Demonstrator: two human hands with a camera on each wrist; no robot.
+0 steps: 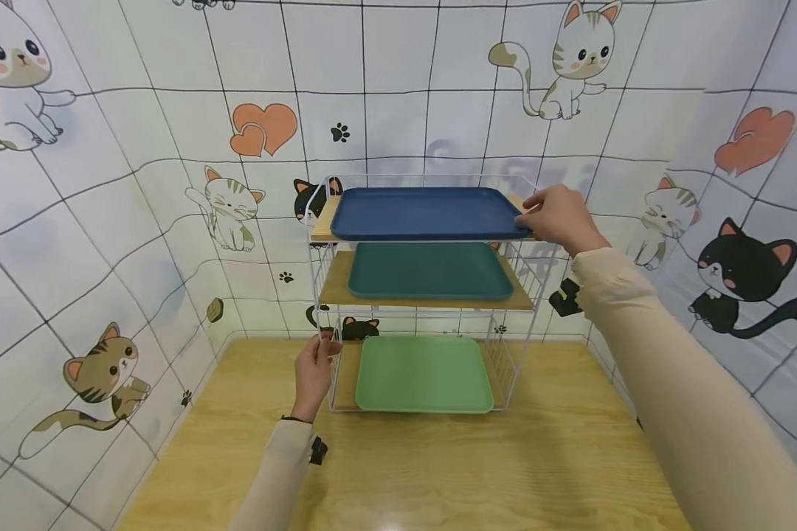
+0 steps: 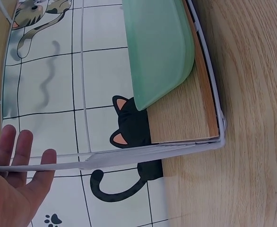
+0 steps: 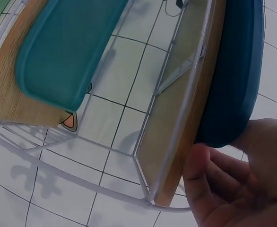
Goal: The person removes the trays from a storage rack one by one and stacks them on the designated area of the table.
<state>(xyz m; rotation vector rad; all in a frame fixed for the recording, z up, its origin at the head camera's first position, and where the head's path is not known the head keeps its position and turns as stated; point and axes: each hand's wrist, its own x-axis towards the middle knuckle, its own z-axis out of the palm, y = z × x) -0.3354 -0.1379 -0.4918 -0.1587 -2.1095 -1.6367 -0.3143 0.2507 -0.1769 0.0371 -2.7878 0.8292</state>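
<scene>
A three-tier white wire rack [image 2: 129,158] with wooden shelves stands on the table. On its top shelf lies a dark blue tray [image 1: 425,212]; my right hand [image 1: 561,215] pinches its front right corner. The right wrist view has the thumb at the blue tray's rounded corner, close to the wooden shelf edge. Lower down, my left hand [image 1: 314,372] holds the rack's left wire post, its fingers passing behind the wire in the left wrist view. A teal tray [image 1: 430,269] rests on the middle shelf, and a light green tray [image 1: 425,374] on the bottom one.
Wood-grain tabletop [image 1: 412,472] spreads in front of the rack and to both sides. Behind and at the sides rises a white grid-patterned wall covering [image 1: 398,125] printed with cats, hearts and paws.
</scene>
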